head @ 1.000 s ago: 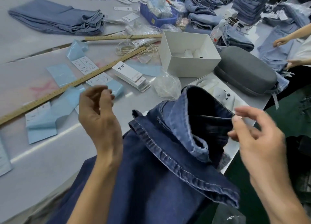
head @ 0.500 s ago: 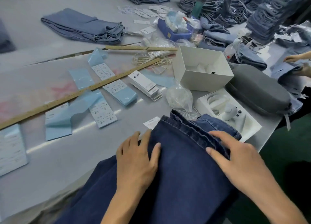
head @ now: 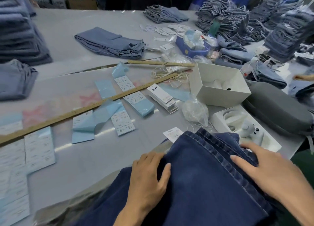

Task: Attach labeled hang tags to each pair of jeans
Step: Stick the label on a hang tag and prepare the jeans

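Dark jeans: laid at lower centre of the frame, on the table edge. Left hand and right hand: pressed flat on the denim, fingers extended. Hang tags: stacked at centre, beside white box.

Even overhead light, you get soft shadows; glare streak on the table. Motion blur smears edges, wide-angle bends the far stacks.
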